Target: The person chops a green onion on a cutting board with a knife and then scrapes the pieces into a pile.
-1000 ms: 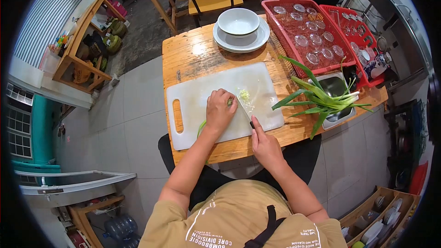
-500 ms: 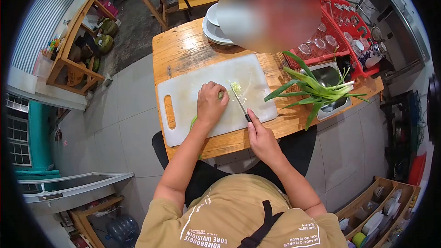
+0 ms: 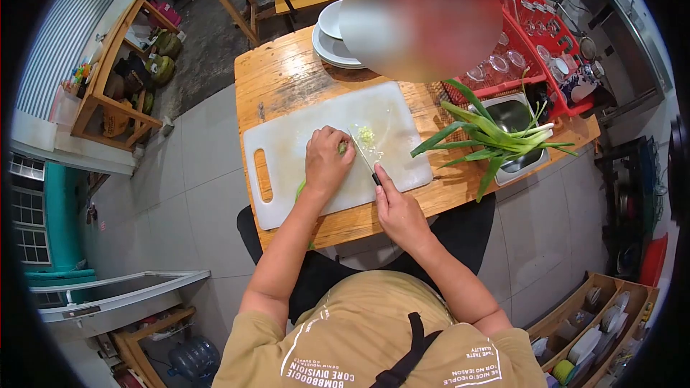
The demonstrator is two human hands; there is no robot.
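My left hand is closed around a green onion on the white cutting board. The onion's cut end shows by my fingertips, and its green leaf trails out under my wrist. My right hand grips the black handle of a knife. The blade lies close beside the onion's cut end; whether it touches cannot be made out. Small chopped pieces of green onion lie on the board just right of the blade.
A bunch of green onions lies across a metal container at the table's right. White plates are stacked at the back. Behind stands a red crate of glasses. A blurred patch hides part of the table's far side.
My right hand and the knife have moved left, bringing the blade closer to the onion under my left hand. The left hand has stayed nearly in place; the view has shifted slightly.
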